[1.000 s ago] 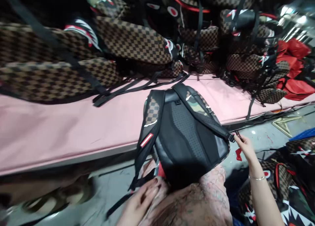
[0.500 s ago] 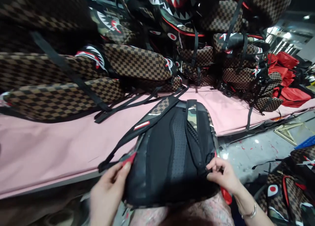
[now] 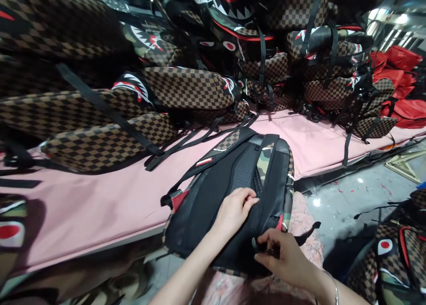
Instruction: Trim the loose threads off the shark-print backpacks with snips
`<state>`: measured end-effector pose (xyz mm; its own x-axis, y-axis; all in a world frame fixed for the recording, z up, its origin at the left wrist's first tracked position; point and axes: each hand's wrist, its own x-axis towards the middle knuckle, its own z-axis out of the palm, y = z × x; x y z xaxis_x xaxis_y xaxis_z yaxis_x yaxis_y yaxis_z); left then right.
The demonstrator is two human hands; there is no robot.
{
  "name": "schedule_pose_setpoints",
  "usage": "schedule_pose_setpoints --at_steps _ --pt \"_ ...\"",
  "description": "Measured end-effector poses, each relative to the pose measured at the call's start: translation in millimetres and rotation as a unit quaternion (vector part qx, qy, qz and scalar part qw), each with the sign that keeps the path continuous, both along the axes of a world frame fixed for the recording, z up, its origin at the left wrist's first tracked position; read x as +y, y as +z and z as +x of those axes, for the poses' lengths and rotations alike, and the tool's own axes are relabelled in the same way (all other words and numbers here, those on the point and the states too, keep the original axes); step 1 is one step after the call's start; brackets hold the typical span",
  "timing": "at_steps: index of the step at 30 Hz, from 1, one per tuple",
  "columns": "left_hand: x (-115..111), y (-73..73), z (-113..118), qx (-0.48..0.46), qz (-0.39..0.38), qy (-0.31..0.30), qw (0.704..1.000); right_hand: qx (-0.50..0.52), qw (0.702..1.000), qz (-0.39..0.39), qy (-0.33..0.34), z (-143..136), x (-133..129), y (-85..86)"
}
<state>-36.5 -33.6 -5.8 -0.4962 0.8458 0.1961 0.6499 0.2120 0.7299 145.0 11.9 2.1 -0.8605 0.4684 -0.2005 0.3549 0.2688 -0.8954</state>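
Pink tabletop (image 3: 109, 212) bearing stacked checkered bags (image 3: 186, 87) along far edge, red bags (image 3: 404, 112) lying piled toward right end. Backpack (image 3: 206, 198) resting across near edge. Grey floor (image 3: 364, 185) below near edge carrying more patterned bags (image 3: 391, 258).

A thin, silvery bracelet (image 3: 336, 291) is circling the right wrist (image 3: 324, 278); both forearms (image 3: 196, 256) are showing bare. A pale pink garment (image 3: 301, 214) is displaying fine, darker patterning.
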Motion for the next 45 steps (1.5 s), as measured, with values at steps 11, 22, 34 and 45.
schedule_pose_setpoints --at_steps 11,22,34,45 --pt "1.8 -6.5 15.6 0.092 0.075 0.011 0.993 0.062 0.945 0.317 -0.057 -7.9 67.6 19.6" --pt "4.5 -0.6 24.6 0.119 0.116 0.002 0.986 -0.032 0.916 0.398 0.043 -32.8 87.9 23.5" --pt "-57.6 20.7 53.1 -0.355 0.000 0.070 0.932 0.029 0.999 0.032 0.025 17.8 50.7 23.9" --pt "-64.5 20.0 66.4 -0.406 0.094 0.163 0.894 0.119 0.981 -0.152 -0.022 -13.7 12.3 5.7"
